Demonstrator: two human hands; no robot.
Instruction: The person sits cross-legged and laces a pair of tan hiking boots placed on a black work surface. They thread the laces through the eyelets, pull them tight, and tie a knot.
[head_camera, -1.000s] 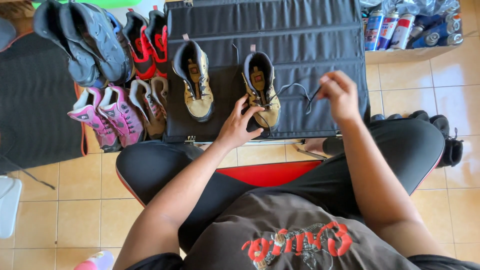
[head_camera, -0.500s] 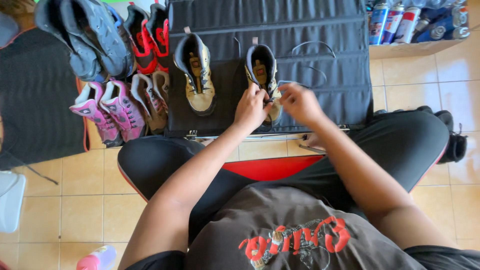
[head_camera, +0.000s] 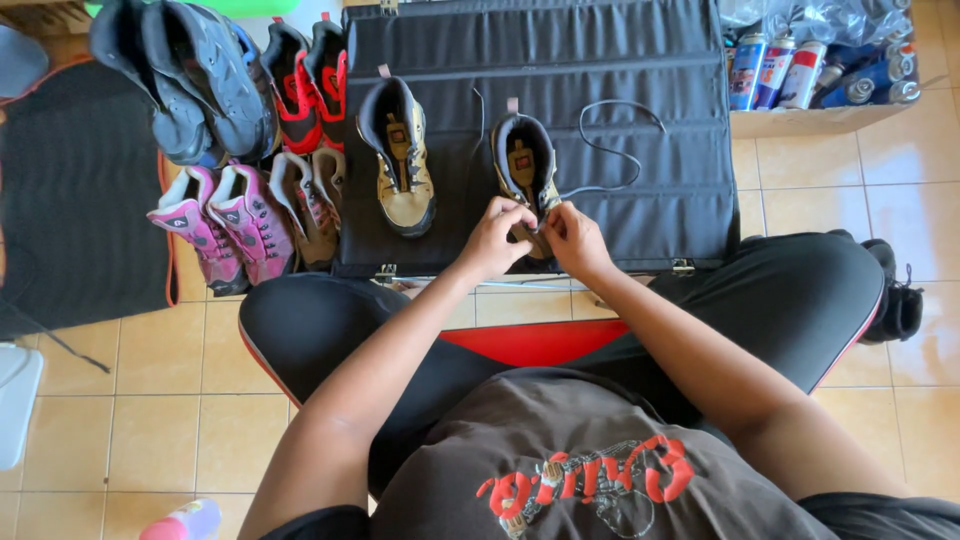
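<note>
Two tan and dark lace-up shoes stand on a black mat (head_camera: 660, 60) in front of me. My left hand (head_camera: 497, 237) and my right hand (head_camera: 573, 238) meet at the toe end of the right tan shoe (head_camera: 524, 165), fingers pinched on its dark lace. The lace (head_camera: 610, 140) runs out in a loop to the right over the mat. The left tan shoe (head_camera: 398, 155) stands untouched beside it. The toe of the right shoe is hidden under my hands.
Left of the mat lie pink sneakers (head_camera: 215, 225), red and black shoes (head_camera: 305, 80), dark grey shoes (head_camera: 185, 75) and a small brown pair (head_camera: 305, 205). A box with spray cans (head_camera: 780, 70) sits at the top right. Dark shoes (head_camera: 900, 295) lie by my right knee on the tiled floor.
My right hand, which held the lace out to the right, has come in to meet my left hand at the shoe's toe. The lace now lies in a slack loop on the mat.
</note>
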